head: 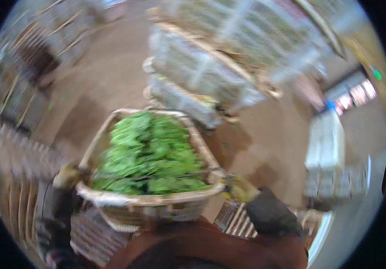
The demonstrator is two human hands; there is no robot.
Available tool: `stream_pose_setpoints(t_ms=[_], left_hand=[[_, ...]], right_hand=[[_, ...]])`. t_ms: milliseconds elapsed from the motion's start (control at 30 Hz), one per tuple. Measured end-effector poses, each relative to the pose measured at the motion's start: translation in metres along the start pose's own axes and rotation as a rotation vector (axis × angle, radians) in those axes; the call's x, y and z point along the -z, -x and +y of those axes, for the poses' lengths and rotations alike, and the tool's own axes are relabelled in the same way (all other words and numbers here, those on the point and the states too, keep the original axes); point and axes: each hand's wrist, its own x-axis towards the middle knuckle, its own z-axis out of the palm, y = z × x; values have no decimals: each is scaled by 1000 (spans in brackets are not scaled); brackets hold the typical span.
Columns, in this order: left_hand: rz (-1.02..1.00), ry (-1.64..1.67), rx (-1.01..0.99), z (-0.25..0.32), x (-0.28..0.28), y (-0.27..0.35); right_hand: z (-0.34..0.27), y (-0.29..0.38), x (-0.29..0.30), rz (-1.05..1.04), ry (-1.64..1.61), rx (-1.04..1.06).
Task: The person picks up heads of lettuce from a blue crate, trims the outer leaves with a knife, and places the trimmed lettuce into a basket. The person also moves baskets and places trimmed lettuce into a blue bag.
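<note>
A light-coloured basket [144,201] is held up in front of my body, its near wall close to my brown garment. It is filled with bright green leafy vegetables [152,148], laid in two rows with a dark gap between them. A thin dark strip [142,177] crosses over the leaves near the close end. My left hand [68,175], in a yellowish glove, grips the basket's left side near the close corner. On the opposite side my right hand [241,189], also in a yellowish glove, holds the right corner. Motion blur hides the fingers' detail.
Stacked crates [199,67] with pale rims stand just beyond the basket. Slatted racks or pallets [18,198] lie to the left, with more crates [62,27] farther back. A white box [325,141] stands at right. Brown floor [112,57] runs between them.
</note>
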Motion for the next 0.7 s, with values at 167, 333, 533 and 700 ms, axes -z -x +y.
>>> stream_pose_setpoints(t_ms=[167,333,533,700], left_hand=[[-7,-46,-297,-114,62,-20],[86,118,-82,-139,59,-63],[46,-28,-26,-126,35,-112],[21,3,-75,-112,0,-151]], right_hand=[[-55,-13,-12,-175,22,313],[-24,-125,47,-47,157,285],[-20,-287,30,111,882,204],[-27,-304,19,150,788,4]])
